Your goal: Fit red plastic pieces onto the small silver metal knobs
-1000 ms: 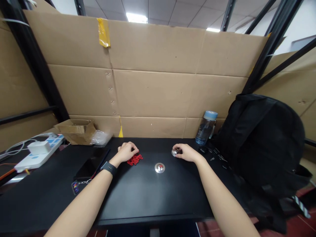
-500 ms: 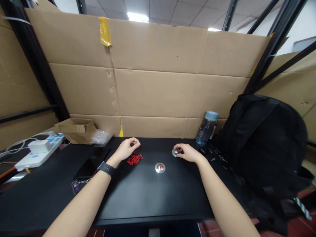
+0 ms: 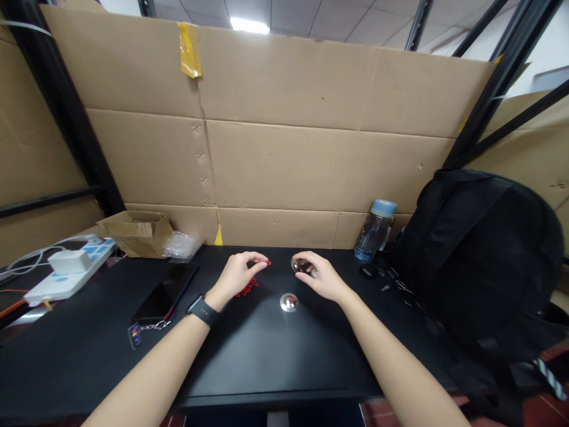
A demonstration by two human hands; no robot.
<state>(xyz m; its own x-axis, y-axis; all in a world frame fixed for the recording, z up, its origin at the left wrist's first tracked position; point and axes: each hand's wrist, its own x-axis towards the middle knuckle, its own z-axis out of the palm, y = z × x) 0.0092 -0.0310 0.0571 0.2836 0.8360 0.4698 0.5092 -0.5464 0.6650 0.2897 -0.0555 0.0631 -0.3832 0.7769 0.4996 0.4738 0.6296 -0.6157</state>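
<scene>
My left hand (image 3: pixel 240 274) hovers just above the black table (image 3: pixel 249 350), thumb and forefinger pinched on one small red piece (image 3: pixel 267 262). Under its fingers lies a little heap of red pieces (image 3: pixel 249 286). My right hand (image 3: pixel 320 276) is raised slightly off the table and grips a small round silver part (image 3: pixel 299 265) in its fingertips. The two hands are close together, the red piece pointing toward the silver part. A second silver disc with a red centre (image 3: pixel 288 302) lies flat on the table in front of both hands.
A black phone (image 3: pixel 162 299) and a keychain (image 3: pixel 141 331) lie to the left, past them a white power strip (image 3: pixel 66 270) and an open cardboard box (image 3: pixel 136 233). A water bottle (image 3: pixel 372 231) and a big black backpack (image 3: pixel 480 255) stand right. Cardboard walls enclose the back.
My left hand rose from the red heap with one red piece pinched and moved right. My right hand lifted the silver part off the table and brought it left toward the other hand.
</scene>
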